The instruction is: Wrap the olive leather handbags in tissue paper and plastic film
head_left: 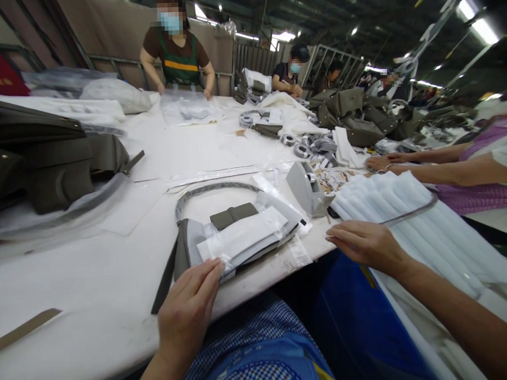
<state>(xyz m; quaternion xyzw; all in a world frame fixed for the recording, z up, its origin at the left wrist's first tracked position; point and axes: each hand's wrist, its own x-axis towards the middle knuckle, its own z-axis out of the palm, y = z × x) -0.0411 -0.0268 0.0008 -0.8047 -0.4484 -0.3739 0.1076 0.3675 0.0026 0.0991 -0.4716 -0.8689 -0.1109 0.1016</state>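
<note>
My left hand [190, 304] rests at the near edge of the white table [94, 284], fingers stretched out and pressing the corner of a clear plastic bag [242, 237]. That bag lies on a grey folded bag piece with a dark olive tab [233, 214] and a curved grey strap [212, 190]. My right hand [366, 244] hovers flat and open just past the table's edge, its fingertips beside a stack of rolled white packing sheets [408, 218]. It holds nothing.
A grey tape dispenser [305, 188] stands right of the bag. Dark olive bags [48, 164] pile at the left. A neighbour's arms [423, 164] reach in from the right. Other people work at the far side among olive bags [351, 117] and plastic sleeves [186, 109].
</note>
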